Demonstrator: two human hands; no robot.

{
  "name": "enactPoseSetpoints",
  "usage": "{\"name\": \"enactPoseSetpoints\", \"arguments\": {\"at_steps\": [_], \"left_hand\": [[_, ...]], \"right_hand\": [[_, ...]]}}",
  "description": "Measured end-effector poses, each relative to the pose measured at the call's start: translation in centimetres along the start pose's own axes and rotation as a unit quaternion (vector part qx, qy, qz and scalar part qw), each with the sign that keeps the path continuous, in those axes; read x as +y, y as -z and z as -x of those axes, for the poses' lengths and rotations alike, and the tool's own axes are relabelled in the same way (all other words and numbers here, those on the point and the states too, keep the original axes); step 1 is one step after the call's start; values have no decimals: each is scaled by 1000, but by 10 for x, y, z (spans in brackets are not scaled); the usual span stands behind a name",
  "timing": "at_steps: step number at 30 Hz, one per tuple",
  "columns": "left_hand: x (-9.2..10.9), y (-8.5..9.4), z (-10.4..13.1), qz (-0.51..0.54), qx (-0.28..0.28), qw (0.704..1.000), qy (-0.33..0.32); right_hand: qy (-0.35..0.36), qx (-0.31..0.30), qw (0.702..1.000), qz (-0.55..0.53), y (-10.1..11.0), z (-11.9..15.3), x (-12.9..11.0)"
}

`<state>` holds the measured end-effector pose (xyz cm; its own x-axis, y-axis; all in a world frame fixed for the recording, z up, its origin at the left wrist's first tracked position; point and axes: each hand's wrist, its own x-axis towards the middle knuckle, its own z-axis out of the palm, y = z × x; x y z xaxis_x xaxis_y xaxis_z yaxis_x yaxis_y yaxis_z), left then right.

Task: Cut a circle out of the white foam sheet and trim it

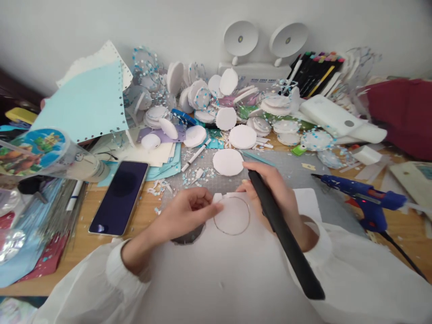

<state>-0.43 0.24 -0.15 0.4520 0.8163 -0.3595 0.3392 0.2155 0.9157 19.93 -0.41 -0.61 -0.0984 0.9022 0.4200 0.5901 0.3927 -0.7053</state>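
A large white sheet, which looks like foam or board, lies closest to me with a circle outlined on it. My left hand pinches its far edge, thumb on top beside the circle and fingers curled. A round cut-out gap shows under that hand. My right hand is closed round a long black pen-shaped tool, its back end slanting toward me. The tool's tip is hidden near the sheet's far edge. Just beyond the hands, a white disc lies on the grey cutting mat.
A blue glue gun with its cord lies at right. At left are a phone, a plastic cup and blue paper. White discs, several markers and a twin-head lamp crowd the back. Paper scraps litter the mat.
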Motion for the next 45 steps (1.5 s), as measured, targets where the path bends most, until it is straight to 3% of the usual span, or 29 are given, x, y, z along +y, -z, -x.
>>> {"name": "enactPoseSetpoints", "arguments": {"at_steps": [3,7,12,20,26,28,31,35,37,42,45], "left_hand": [[10,-1,1,97,26,994,29],[22,-5,-1,224,16,971,85],[38,-7,-4,230,-10,967,106],[48,-6,-5,275,-29,954,112],[38,-1,-11,307,42,948,73],[35,1,-11,288,89,953,42],[32,4,-9,162,154,975,-5],[31,5,-1,37,202,976,-76],[31,5,3,23,185,980,-72],[23,2,9,48,29,998,-22],[15,0,8,71,-4,997,-18]], "right_hand": [[7,28,1000,2,6,2,-9],[31,50,998,34,12,4,-15],[99,64,992,50,19,5,-15],[58,40,996,47,25,10,-28],[29,31,999,14,22,13,-28],[28,31,999,22,21,12,-25],[45,9,999,28,20,10,-18],[48,16,998,29,17,6,-11],[44,28,998,29,15,5,-10],[29,19,999,11,12,5,-8],[5,18,1000,-5,9,5,-8]]}}
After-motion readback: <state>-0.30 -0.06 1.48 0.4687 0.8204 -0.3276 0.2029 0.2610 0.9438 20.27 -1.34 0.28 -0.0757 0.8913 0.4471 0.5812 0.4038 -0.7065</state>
